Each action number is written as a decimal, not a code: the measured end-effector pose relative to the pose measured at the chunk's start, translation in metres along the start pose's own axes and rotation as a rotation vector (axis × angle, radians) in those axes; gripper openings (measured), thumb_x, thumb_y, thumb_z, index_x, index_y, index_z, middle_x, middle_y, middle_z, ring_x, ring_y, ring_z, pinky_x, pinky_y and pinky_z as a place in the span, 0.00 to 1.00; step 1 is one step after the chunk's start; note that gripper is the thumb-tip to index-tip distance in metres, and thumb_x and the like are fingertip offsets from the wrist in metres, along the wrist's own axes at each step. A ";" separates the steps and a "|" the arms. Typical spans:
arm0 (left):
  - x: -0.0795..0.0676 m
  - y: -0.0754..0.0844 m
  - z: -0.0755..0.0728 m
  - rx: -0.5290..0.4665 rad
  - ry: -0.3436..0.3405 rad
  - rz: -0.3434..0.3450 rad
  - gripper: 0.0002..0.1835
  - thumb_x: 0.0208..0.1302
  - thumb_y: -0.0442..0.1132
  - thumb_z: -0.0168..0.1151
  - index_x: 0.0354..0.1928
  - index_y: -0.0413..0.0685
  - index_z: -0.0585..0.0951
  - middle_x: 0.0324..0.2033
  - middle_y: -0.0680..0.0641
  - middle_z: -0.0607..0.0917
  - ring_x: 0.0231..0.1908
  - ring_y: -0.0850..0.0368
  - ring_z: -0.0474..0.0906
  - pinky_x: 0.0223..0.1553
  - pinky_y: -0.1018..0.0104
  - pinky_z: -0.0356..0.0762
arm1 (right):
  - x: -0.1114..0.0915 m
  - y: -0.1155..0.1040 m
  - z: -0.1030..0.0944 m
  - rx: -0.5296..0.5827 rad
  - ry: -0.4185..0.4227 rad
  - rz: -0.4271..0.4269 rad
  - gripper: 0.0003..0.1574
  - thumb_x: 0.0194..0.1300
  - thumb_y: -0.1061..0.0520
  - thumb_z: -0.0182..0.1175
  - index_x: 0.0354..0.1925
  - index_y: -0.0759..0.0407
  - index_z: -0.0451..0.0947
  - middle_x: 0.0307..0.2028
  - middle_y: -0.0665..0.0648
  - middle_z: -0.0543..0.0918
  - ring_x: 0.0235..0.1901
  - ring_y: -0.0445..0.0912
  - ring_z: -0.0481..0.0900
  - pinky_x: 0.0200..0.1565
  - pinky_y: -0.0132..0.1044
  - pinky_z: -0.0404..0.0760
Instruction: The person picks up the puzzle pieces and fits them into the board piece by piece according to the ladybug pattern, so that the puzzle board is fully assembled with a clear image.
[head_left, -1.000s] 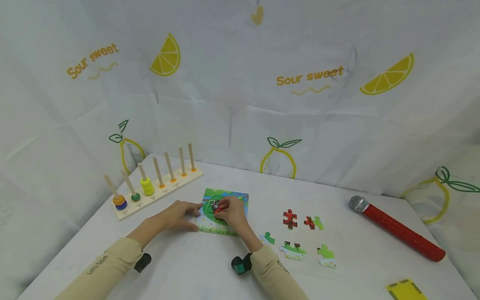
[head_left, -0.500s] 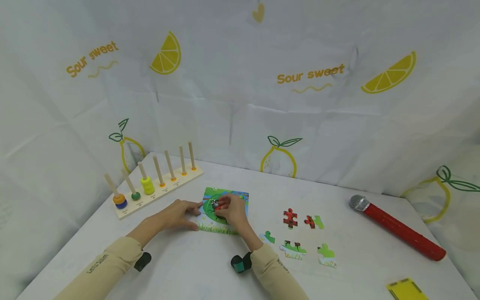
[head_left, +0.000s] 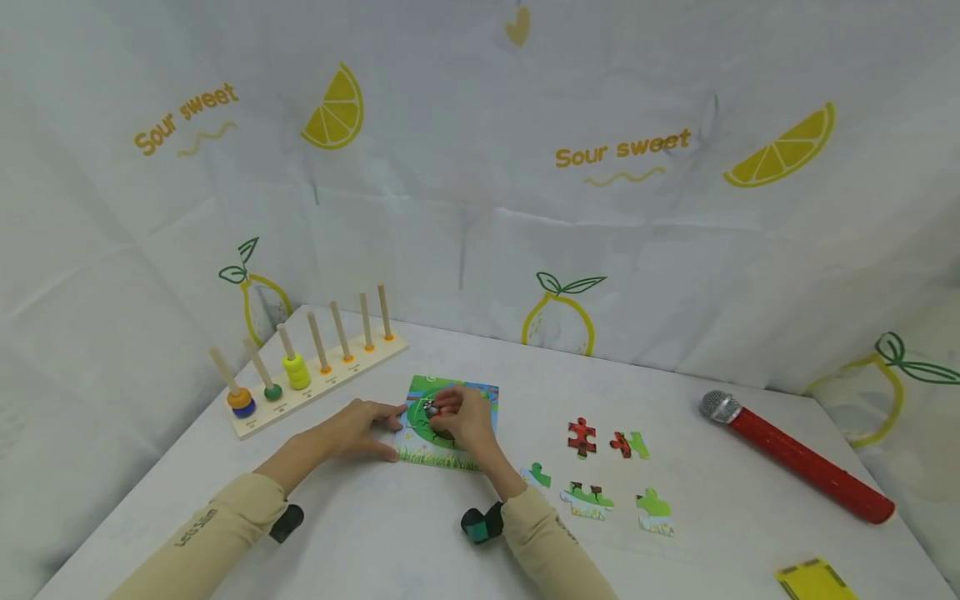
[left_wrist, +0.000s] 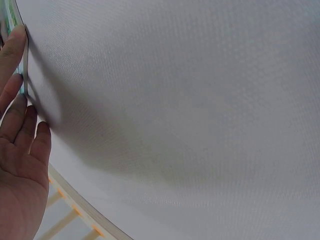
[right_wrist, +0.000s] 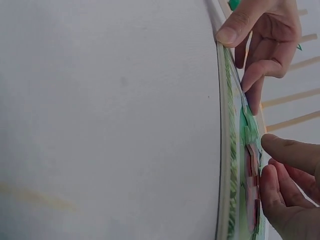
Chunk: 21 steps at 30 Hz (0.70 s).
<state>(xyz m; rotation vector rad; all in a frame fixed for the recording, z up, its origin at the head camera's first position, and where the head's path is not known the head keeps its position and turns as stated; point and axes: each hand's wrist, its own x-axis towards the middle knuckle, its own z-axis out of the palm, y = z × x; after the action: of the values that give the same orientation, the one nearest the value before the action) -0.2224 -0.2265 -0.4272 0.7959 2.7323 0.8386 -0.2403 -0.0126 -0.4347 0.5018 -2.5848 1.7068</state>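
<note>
A square puzzle board with a grassy border and a ladybird picture lies in the middle of the table. Its lower left corner sits between the thumb and fingers of my left hand, which touch the edges with fairly straight fingers. Over the board, my right hand pinches a puzzle piece at the ladybird; the fingers hide much of it. The right wrist view shows pieces standing slightly unevenly on the board beside the right thumb and fingers.
Several loose puzzle pieces lie right of the board. Further right are a red microphone and a yellow flat item near the front edge. A wooden peg stand with coloured rings stands back left, before a white curtain.
My right fingers have shifted slightly over the ladybird picture. My left hand keeps its place at the board's corner, and the loose pieces lie unchanged.
</note>
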 end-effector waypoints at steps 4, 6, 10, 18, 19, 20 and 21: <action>-0.001 0.000 0.000 0.002 0.004 -0.002 0.25 0.50 0.46 0.75 0.48 0.40 0.82 0.52 0.44 0.83 0.61 0.43 0.71 0.60 0.48 0.68 | 0.002 0.000 -0.002 0.038 -0.011 -0.002 0.20 0.48 0.74 0.70 0.43 0.74 0.79 0.37 0.67 0.84 0.36 0.56 0.84 0.36 0.33 0.83; -0.001 0.000 0.000 0.006 0.005 -0.004 0.24 0.50 0.46 0.75 0.47 0.41 0.83 0.55 0.43 0.80 0.61 0.43 0.70 0.60 0.48 0.68 | 0.002 0.001 -0.002 0.070 -0.021 0.007 0.21 0.49 0.74 0.69 0.44 0.75 0.78 0.38 0.68 0.84 0.38 0.57 0.84 0.38 0.33 0.83; -0.001 -0.001 0.001 -0.002 0.004 -0.016 0.25 0.50 0.46 0.74 0.49 0.40 0.82 0.56 0.43 0.80 0.61 0.44 0.70 0.60 0.48 0.68 | 0.005 0.004 -0.005 0.205 -0.073 0.040 0.24 0.53 0.75 0.66 0.50 0.77 0.74 0.44 0.71 0.82 0.44 0.59 0.83 0.45 0.36 0.82; -0.001 -0.003 0.001 -0.016 0.011 -0.018 0.30 0.50 0.45 0.75 0.54 0.38 0.80 0.47 0.49 0.85 0.60 0.46 0.73 0.60 0.50 0.68 | 0.029 0.008 -0.024 0.424 -0.210 0.063 0.21 0.71 0.61 0.54 0.54 0.76 0.70 0.51 0.74 0.78 0.48 0.60 0.80 0.49 0.44 0.81; -0.001 -0.003 0.001 -0.011 0.013 -0.009 0.30 0.50 0.46 0.75 0.54 0.38 0.80 0.48 0.49 0.85 0.59 0.46 0.73 0.59 0.49 0.69 | 0.033 0.008 -0.026 0.445 -0.240 0.066 0.21 0.72 0.59 0.52 0.54 0.76 0.70 0.51 0.73 0.77 0.49 0.61 0.79 0.50 0.45 0.81; -0.001 -0.003 0.001 -0.016 0.014 -0.007 0.30 0.50 0.46 0.75 0.54 0.38 0.80 0.47 0.49 0.85 0.59 0.47 0.73 0.59 0.50 0.69 | 0.037 0.009 -0.028 0.456 -0.270 0.067 0.22 0.74 0.57 0.50 0.55 0.76 0.69 0.51 0.72 0.77 0.50 0.60 0.79 0.51 0.46 0.80; 0.000 -0.003 0.001 -0.012 0.016 0.005 0.30 0.50 0.46 0.75 0.54 0.38 0.80 0.47 0.49 0.85 0.59 0.47 0.73 0.59 0.50 0.69 | 0.042 0.009 -0.030 0.462 -0.300 0.072 0.23 0.75 0.55 0.48 0.55 0.76 0.69 0.51 0.71 0.78 0.51 0.60 0.78 0.51 0.46 0.80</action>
<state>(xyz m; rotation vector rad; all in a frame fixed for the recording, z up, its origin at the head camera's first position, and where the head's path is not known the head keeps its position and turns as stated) -0.2230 -0.2283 -0.4302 0.7972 2.7380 0.8646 -0.2875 0.0064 -0.4231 0.7299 -2.3938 2.4399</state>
